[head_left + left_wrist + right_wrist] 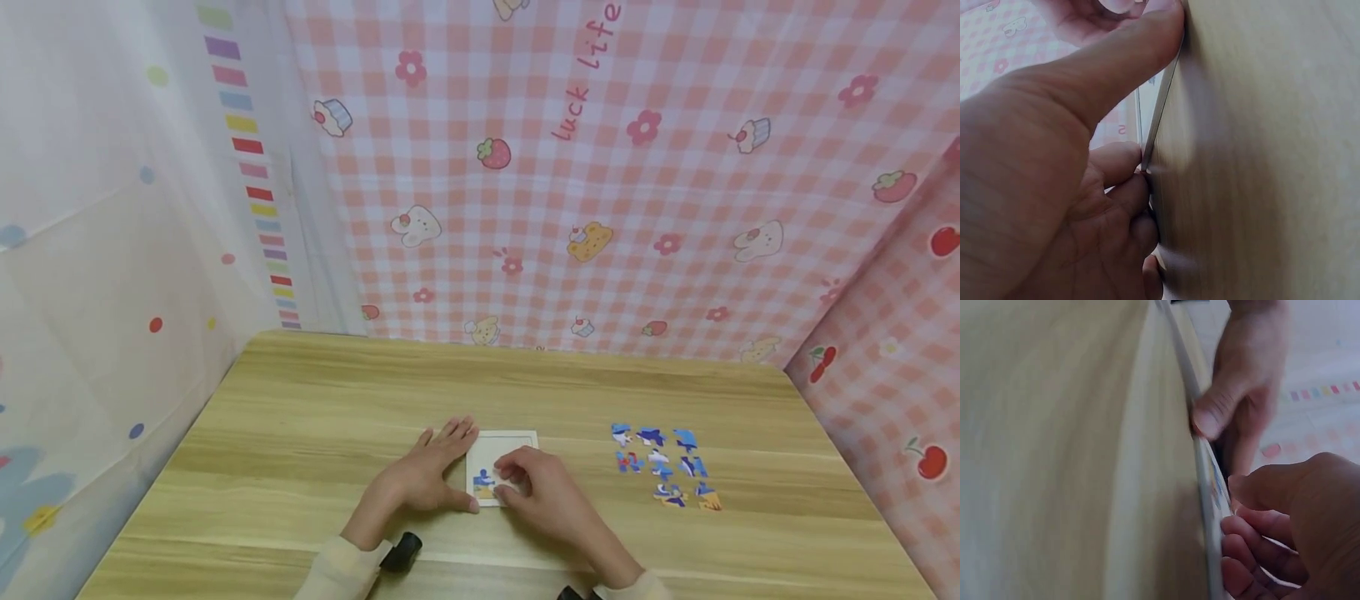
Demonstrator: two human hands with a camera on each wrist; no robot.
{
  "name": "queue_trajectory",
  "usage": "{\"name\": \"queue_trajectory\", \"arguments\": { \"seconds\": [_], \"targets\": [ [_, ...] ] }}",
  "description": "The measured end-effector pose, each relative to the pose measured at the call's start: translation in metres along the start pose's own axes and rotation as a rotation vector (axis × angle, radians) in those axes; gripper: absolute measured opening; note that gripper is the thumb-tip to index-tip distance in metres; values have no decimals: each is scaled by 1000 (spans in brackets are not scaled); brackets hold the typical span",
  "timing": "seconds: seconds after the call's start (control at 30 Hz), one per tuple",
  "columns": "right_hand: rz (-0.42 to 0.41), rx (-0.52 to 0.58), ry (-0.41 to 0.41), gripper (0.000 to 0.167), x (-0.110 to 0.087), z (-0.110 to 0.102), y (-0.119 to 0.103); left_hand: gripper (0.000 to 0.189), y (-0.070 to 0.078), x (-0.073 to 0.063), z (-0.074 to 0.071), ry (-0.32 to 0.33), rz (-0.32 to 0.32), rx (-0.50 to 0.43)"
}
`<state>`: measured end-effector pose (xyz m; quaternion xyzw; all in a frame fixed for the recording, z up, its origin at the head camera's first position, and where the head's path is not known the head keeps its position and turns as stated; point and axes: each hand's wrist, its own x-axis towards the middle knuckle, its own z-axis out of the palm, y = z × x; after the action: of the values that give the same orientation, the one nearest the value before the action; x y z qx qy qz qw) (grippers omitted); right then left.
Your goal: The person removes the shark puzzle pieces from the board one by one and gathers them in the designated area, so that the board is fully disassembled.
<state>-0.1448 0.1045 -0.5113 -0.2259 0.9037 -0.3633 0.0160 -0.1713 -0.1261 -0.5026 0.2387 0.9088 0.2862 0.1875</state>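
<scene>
A white square puzzle board lies on the table in the head view. My left hand is spread along its left side, with straight fingers at the edge and the thumb by the near left corner. A blue and yellow puzzle piece sits in the board's near left part. My right hand is over the near right side, its curled fingers and thumb pinching at this piece's right side. In the right wrist view, the fingertips partly hide the piece. The left wrist view shows the left thumb against the board's edge.
Several loose puzzle pieces lie in rough rows on the wooden table, right of the board. A pink checked cloth hangs behind the table. Black wrist straps sit by both sleeves.
</scene>
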Motion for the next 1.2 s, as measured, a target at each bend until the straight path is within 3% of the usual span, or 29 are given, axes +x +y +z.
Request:
{"name": "queue_trajectory", "arguments": {
  "seconds": [0.27, 1.03, 1.2],
  "targets": [
    [0, -138, 61, 23, 3, 18, -9, 106, 0, -1, 0, 11, 16, -1],
    [21, -48, 140, 25, 0, 24, -9, 106, -2, -2, 2, 18, 20, -22],
    [26, 41, 129, 24, 1, 23, -8, 106, -2, -1, 2, 12, 17, -26]
  ]
}}
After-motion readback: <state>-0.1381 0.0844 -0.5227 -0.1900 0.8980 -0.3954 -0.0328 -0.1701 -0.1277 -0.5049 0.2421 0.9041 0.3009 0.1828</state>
